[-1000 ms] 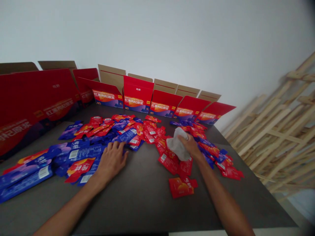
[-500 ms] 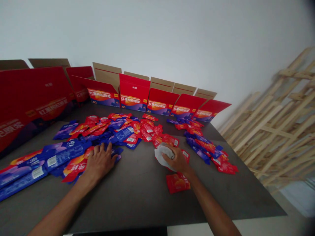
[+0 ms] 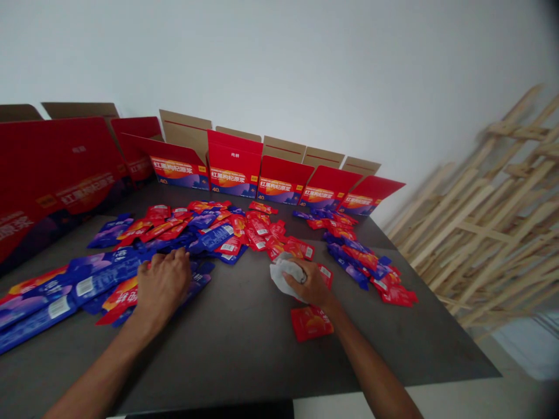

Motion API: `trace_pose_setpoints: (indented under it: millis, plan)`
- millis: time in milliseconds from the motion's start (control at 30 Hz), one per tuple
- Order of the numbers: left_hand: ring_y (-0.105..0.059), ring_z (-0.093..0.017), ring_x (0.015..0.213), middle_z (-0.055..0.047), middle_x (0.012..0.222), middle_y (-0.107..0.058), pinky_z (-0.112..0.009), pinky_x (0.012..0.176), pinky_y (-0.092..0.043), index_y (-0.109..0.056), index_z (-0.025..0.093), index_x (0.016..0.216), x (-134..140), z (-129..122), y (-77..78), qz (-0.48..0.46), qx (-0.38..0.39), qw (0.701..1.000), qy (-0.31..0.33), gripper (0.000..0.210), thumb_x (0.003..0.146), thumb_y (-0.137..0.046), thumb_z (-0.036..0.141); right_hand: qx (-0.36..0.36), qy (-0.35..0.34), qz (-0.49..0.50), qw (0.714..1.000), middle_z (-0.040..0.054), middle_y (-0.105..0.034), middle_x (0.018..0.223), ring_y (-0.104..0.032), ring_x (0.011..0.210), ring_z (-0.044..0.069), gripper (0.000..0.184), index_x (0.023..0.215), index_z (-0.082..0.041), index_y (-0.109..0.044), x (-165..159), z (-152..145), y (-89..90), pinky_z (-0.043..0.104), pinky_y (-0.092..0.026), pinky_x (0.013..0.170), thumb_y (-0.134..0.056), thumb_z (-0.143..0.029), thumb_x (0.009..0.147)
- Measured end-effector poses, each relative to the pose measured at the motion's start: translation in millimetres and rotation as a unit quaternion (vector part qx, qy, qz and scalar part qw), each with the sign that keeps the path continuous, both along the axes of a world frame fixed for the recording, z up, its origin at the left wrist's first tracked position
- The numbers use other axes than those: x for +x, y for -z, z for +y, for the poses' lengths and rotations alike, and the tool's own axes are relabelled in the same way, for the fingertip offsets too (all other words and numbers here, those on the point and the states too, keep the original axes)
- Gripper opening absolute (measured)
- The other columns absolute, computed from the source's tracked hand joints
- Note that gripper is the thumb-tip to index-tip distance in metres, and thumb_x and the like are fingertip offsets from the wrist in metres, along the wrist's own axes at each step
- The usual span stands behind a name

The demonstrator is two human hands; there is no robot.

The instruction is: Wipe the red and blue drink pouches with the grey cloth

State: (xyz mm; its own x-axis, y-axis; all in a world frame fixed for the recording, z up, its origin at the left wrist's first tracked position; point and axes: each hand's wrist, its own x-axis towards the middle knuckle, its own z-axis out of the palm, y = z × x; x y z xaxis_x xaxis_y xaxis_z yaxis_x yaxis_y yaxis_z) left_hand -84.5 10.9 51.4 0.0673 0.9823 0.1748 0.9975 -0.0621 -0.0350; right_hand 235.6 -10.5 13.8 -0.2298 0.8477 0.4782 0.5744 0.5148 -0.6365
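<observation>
Wall (image 3: 279,70): pale, filled most of upper view.
Table (image 3: 244,349): dk grey top, took up most of lower view.
Wood frames (image 3: 484,230): pale slats, leaned at far R, past table edge.
Boxes (image 3: 233,169): red/blue printed cartons w/ flaps up, stood along back & L side (nearest L one was cut off by view edge).
Main heap (image 3: 216,235): red & blue sachets, mid-table, in front of boxes.
Blue packs (image 3: 43,311): long, overlapping, lay at L.
R row (image 3: 362,256): red & blue sachets, ran down R side.
L hand (image 3: 163,279): on sachets near blue packs, fingers bent; couldn't tell if it gripped one.
R hand (image 3: 311,282): closed round white cloth (image 3: 282,276), bunched, over red sachets.
Lone red sachet (image 3: 311,324): lay on table, near R wrist.
</observation>
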Motion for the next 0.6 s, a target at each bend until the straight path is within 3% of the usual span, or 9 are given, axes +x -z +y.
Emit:
trace_pose_setpoints:
  millis: [200,300,367,467,533,600]
  plan:
    - [-0.064,-0.038,0.069,-0.023,0.078,-0.067,-0.041,0.056,-0.042,-0.057,0.009,0.12,-12,-5,-26.2,-0.084,0.033,0.992,-0.09,0.064,0.097,-0.008,0.044,0.008,0.013,0.014,1.0,0.0036,-0.072,0.092,-0.067,0.079,0.018,0.02,0.101,-0.021,-0.066,-3,0,-0.8,0.028,-0.054,0.074,-0.063,-0.029,0.083]
    - [-0.061,-0.031,0.06,-0.015,0.071,-0.066,-0.041,0.058,-0.043,-0.057,0.012,0.115,-9,-5,-28.7,-0.227,0.111,0.965,-0.067,0.059,0.097,-0.014,0.049,0.031,0.044,0.044,0.998,0.004,-0.07,0.093,-0.066,0.08,0.018,0.022,0.102,-0.021,-0.063,-6,-2,-0.4,0.028,-0.054,0.072,-0.063,-0.032,0.083]
    - [-0.06,-0.023,0.057,-0.008,0.07,-0.066,-0.037,0.06,-0.046,-0.056,0.016,0.109,2,-6,-23.0,-0.416,0.105,0.903,-0.02,0.049,0.097,-0.024,0.052,0.055,0.067,0.064,0.994,0.0041,-0.069,0.095,-0.066,0.081,0.019,0.023,0.103,-0.021,-0.061,-9,-4,0.8,0.028,-0.054,0.073,-0.063,-0.033,0.083]
    - [-0.066,-0.021,0.066,-0.005,0.082,-0.071,-0.034,0.066,-0.051,-0.055,0.019,0.108,34,-13,-1.0,-0.69,-0.028,0.72,0.067,0.045,0.092,-0.041,0.059,0.096,0.102,0.07,0.988,0.0047,-0.069,0.099,-0.066,0.087,0.02,0.025,0.105,-0.022,-0.059,-13,-9,4.3,0.031,-0.054,0.078,-0.063,-0.032,0.083]
    - [-0.07,-0.022,0.074,-0.006,0.089,-0.072,-0.036,0.075,-0.053,-0.054,0.02,0.113,59,-22,18.8,-0.78,-0.122,0.609,0.072,0.045,0.088,-0.052,0.057,0.119,0.099,0.047,0.987,0.0056,-0.069,0.103,-0.066,0.095,0.023,0.025,0.106,-0.022,-0.059,-14,-12,7.1,0.034,-0.054,0.083,-0.063,-0.03,0.083]
    - [-0.071,-0.023,0.08,-0.007,0.094,-0.073,-0.038,0.082,-0.053,-0.052,0.019,0.116,82,-32,37.4,-0.81,-0.18,0.553,0.071,0.044,0.086,-0.059,0.051,0.124,0.078,0.002,0.989,0.007,-0.069,0.107,-0.065,0.102,0.025,0.026,0.108,-0.022,-0.06,-16,-14,9.4,0.036,-0.053,0.087,-0.063,-0.026,0.083]
